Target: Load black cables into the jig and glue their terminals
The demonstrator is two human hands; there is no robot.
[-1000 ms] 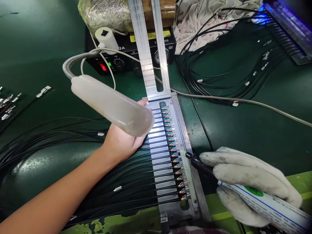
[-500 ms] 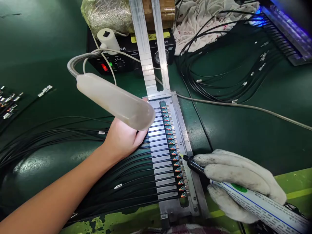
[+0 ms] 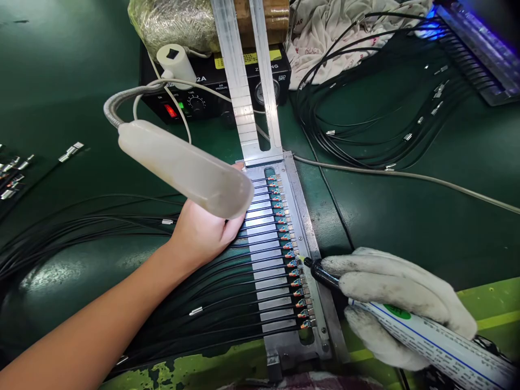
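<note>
A long metal fixture (image 3: 260,276) carries a row of black cables ending in small metal connectors with coloured wires (image 3: 291,264). My bare left hand (image 3: 199,227) grips the fixture's left edge, over the cables. A white lamp head partly covers its fingers. My right hand (image 3: 390,303), in a soiled white glove, is closed around a white printed dispensing tube (image 3: 434,341) with a black nozzle holder (image 3: 325,275). Its yellowish tip (image 3: 301,259) is at a connector near the middle of the row; whether they touch I cannot tell.
The lamp head (image 3: 182,168) hangs over the fixture's left side. A black control box (image 3: 215,100) stands behind the raised slotted metal arm (image 3: 238,92). Coiled cables (image 3: 325,146) and a crumpled cloth (image 3: 320,38) lie back right. Loose connectors (image 3: 12,173) are at far left.
The whole view has shifted slightly, so things at the back and left appear a little further left. Both hands keep their places on the fixture and the tube; the tip remains at mid-row.
</note>
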